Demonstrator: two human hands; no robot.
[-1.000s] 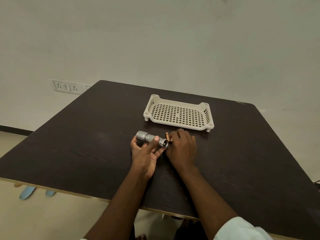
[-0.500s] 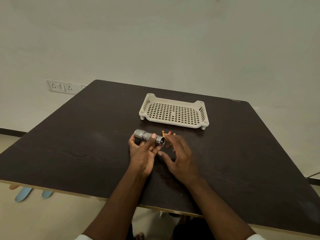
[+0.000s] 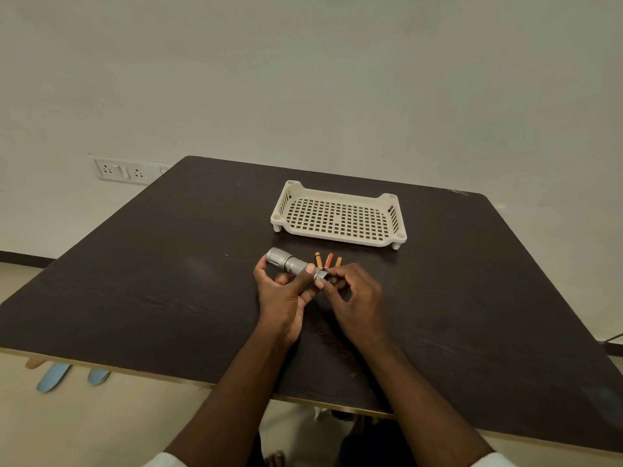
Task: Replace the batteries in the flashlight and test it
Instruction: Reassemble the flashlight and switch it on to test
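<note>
A silver flashlight point(image 3: 286, 261) is gripped around its barrel by my left hand point(image 3: 283, 298), head pointing up and left, just above the dark table point(image 3: 168, 281). My right hand point(image 3: 357, 298) pinches thumb and forefinger at the flashlight's rear end. What sits between those fingertips is too small to tell. Three orange batteries point(image 3: 327, 260) lie side by side on the table just beyond my right hand, untouched.
A cream perforated plastic tray point(image 3: 337, 239) stands behind the batteries with nothing in it. A wall socket panel point(image 3: 118, 170) is at the back left. Blue slippers point(image 3: 54, 377) lie on the floor under the table's near left edge.
My right hand has come off the batteries, leaving three of them uncovered on the table, and has moved to the flashlight's rear end. My left hand still grips the flashlight.
</note>
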